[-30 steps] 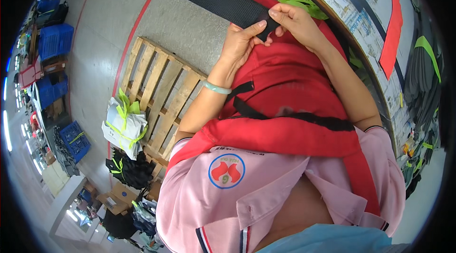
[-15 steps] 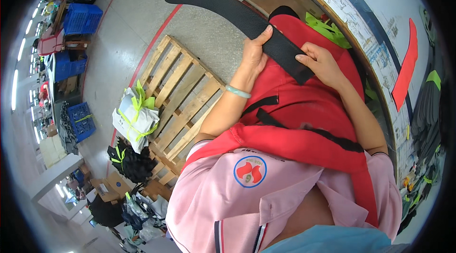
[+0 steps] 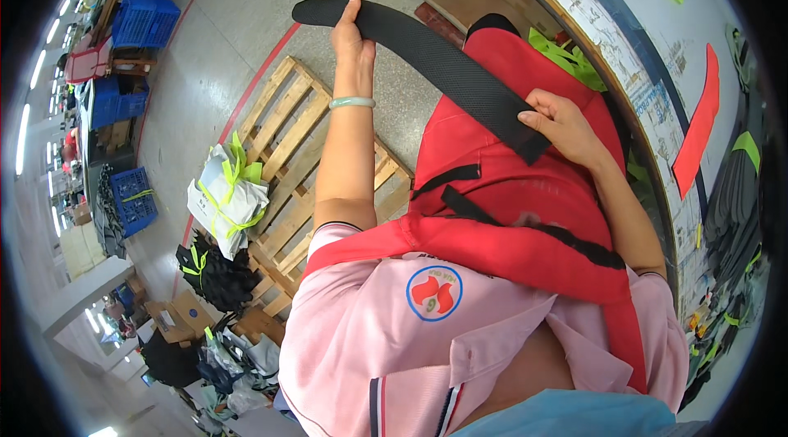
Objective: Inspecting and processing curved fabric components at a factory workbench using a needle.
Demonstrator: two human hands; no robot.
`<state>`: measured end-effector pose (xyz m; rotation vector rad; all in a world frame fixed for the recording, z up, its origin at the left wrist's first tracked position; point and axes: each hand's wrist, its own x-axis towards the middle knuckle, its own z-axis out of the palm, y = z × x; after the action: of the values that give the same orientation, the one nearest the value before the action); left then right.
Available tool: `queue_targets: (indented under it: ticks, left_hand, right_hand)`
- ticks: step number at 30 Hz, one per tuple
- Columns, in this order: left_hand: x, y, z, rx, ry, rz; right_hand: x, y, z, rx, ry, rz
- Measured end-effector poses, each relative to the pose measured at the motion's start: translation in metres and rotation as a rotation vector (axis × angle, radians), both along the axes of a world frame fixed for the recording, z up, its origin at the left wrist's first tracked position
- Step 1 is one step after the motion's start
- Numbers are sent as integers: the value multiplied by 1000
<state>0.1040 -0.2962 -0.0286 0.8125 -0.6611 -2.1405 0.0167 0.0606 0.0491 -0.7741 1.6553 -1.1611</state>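
Note:
A long, curved black mesh fabric strip (image 3: 443, 64) is stretched between my two hands, above my red apron (image 3: 509, 150). My left hand (image 3: 353, 36), with a pale green bangle on its wrist, grips the strip close to its narrow rounded far end, thumb on top. At the wide, squared near end my right hand (image 3: 558, 127) pinches the edge between thumb and fingers. The fingers under the strip are partly hidden.
To my right runs a worktable (image 3: 636, 80) with a red curved fabric piece (image 3: 698, 121) and stacked dark strips (image 3: 733, 199). A wooden pallet (image 3: 283, 150) lies on the floor at left, beside a white tied bundle (image 3: 226, 195). Blue crates (image 3: 146, 22) stand farther left.
My left hand has slid from the strip's middle out toward its narrow end, the arm now extended. My right hand stays at the wide end, slightly lower.

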Motion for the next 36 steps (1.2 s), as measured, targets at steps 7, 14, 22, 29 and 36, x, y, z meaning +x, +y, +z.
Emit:
queue_targets:
  ticks: [7, 14, 22, 29, 36]
  left_hand:
    - [5, 129, -7, 121, 96, -710]
    - [-8, 157, -5, 292, 126, -620]
    - [-13, 173, 6, 271, 151, -565]
    - [-14, 205, 4, 100, 102, -726]
    - [-8, 127, -3, 151, 185, -449]
  right_hand:
    - [-28, -21, 3, 4, 242, -9]
    - [-29, -7, -18, -377, 201, -709]
    - [-6, -9, -30, -141, 254, -620]
    - [-7, -2, -44, -102, -240, -673]
    - [-24, 16, -39, -50, -94, -607]
